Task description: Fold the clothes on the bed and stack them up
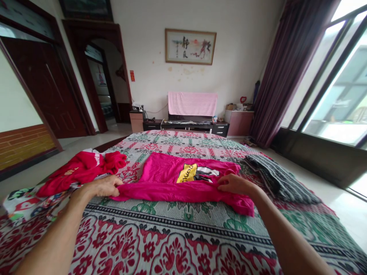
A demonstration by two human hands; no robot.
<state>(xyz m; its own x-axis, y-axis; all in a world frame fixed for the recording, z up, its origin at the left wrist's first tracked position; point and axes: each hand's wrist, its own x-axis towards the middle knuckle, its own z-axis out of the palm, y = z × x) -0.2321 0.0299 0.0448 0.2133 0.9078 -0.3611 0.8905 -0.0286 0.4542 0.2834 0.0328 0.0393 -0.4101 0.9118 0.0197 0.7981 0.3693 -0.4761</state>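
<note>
A bright pink T-shirt (160, 168) with a yellow, black and white print lies spread on the patterned bedspread (189, 236). Its near side is folded over in a long strip that runs between my hands. My left hand (107, 186) pinches the strip's left end. Toward the other end, my right hand (233, 184) grips the cloth near the print, fingers closed on it. One pink flap, perhaps a sleeve, hangs past my right hand onto the bedspread.
Crumpled red clothing (77, 168) lies at the left, with a white multicoloured printed cloth (25, 204) beside it. A folded grey striped garment (282, 179) rests at the right. Beyond the bed, a pink towel (192, 103) covers the top of a television on a low cabinet (219, 129).
</note>
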